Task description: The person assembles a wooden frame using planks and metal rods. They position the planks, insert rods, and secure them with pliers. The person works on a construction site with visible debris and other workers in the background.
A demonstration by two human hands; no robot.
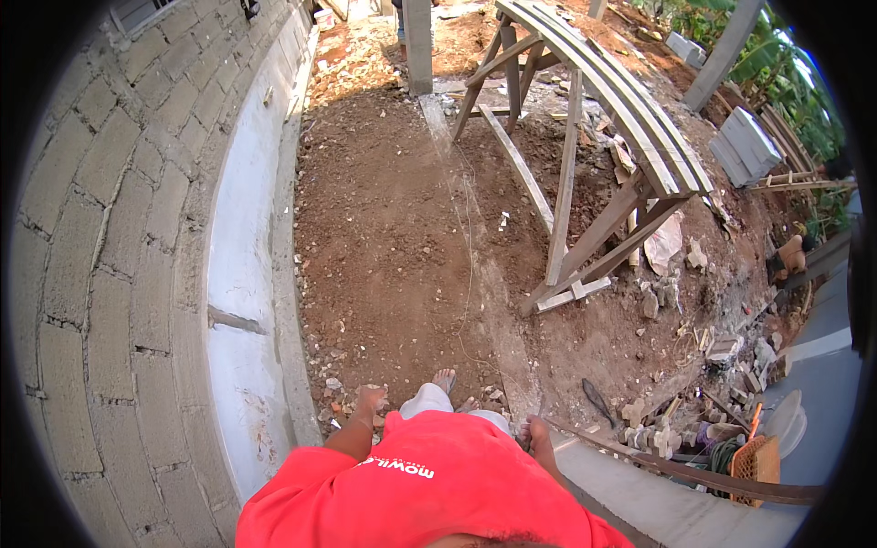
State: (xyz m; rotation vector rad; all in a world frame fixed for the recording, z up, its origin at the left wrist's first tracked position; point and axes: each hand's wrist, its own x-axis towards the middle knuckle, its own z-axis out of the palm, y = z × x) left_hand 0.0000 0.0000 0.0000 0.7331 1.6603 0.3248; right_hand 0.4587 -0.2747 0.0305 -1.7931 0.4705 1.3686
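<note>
grey concrete-block wall (114, 338) is flanking brown soil (384, 237). a timber trestle (603, 228) is standing ahead, right. the left hand (370, 400) is hanging over soil, the right hand (539, 437) beside a small dark object (523, 438); neither grip is showing clearly enough to tell.

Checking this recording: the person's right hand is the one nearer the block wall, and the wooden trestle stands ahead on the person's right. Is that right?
No, wrong hand. In the head view, the left hand is the one nearer the block wall; the wooden trestle does stand ahead on the person's right.
</note>
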